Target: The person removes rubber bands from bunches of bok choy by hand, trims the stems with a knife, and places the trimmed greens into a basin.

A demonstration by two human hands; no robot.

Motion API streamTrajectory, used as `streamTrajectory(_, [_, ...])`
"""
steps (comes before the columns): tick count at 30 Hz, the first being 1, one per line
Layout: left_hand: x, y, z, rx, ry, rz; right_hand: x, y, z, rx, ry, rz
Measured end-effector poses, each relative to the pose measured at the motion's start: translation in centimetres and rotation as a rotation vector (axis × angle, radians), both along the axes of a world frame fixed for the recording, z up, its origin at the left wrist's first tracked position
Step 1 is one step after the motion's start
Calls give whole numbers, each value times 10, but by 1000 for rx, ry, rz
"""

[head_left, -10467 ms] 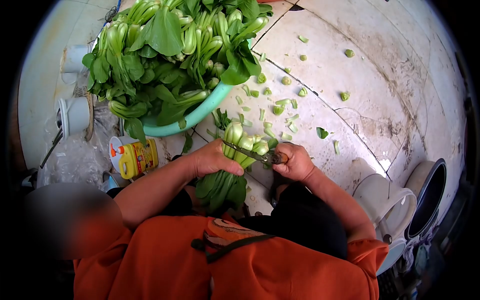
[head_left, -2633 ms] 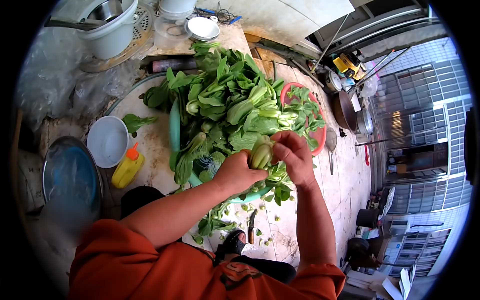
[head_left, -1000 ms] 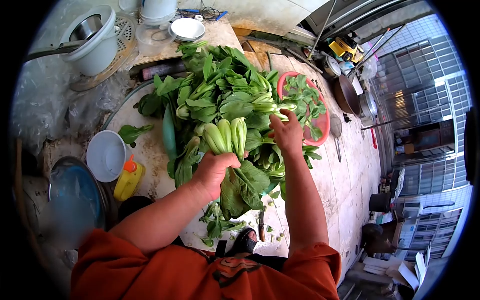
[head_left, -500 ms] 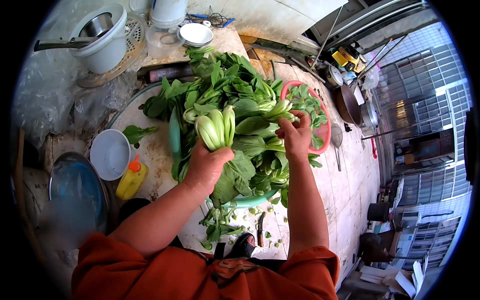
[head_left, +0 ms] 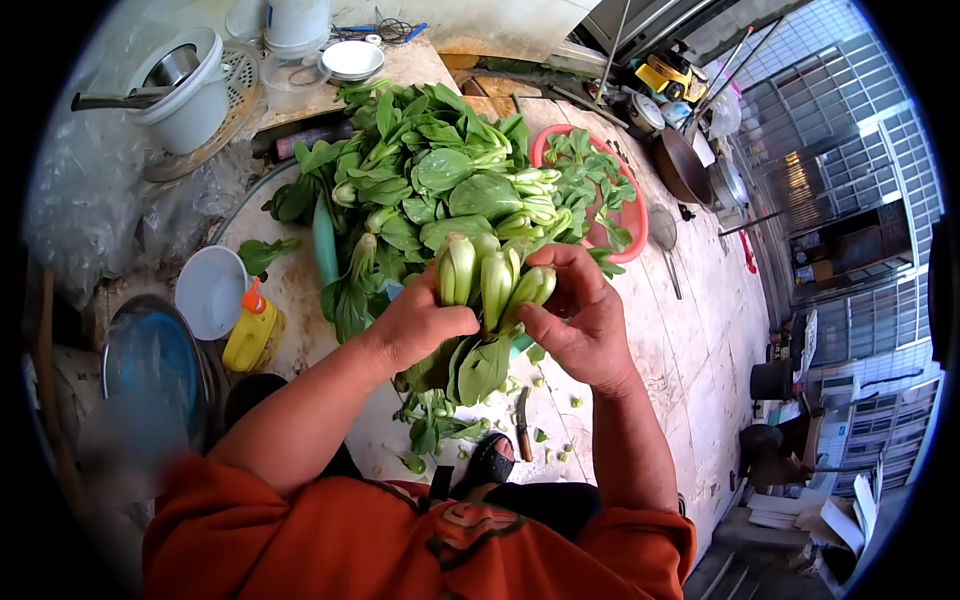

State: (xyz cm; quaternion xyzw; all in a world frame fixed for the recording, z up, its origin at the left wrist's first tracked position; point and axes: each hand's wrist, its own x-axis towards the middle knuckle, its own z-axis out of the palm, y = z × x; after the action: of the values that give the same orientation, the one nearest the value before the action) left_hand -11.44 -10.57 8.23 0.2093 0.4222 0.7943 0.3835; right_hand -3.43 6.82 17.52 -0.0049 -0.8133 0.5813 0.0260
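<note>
spreads out in pale, dirt-marked floor tiles (head_left: 690, 360) — meets a rust-stained white wall (head_left: 480, 25), gives onto gridded windows (head_left: 835, 110) and a dark opening (head_left: 865, 260) at right — glows bluish there.

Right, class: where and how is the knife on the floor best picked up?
The knife is probably best gripped by its brown handle, from above and the person's right. It lies on the floor with the handle toward the person and the dark blade pointing away; the sandalled foot is close on the left, so the right looks more open.
</note>
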Motion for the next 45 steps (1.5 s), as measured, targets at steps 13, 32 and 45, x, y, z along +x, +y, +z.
streamTrajectory(13, [113,43,-11,57,-29,-19,104,21,-36,-149,-66,-166])
streamTrajectory(32, [158,97,-97,-636,-34,-456,304,211,-336,211,-780,-504])
streamTrajectory(45, [148,138,-158,-866,-11,-705,331,179,-440,452,-956,-502])
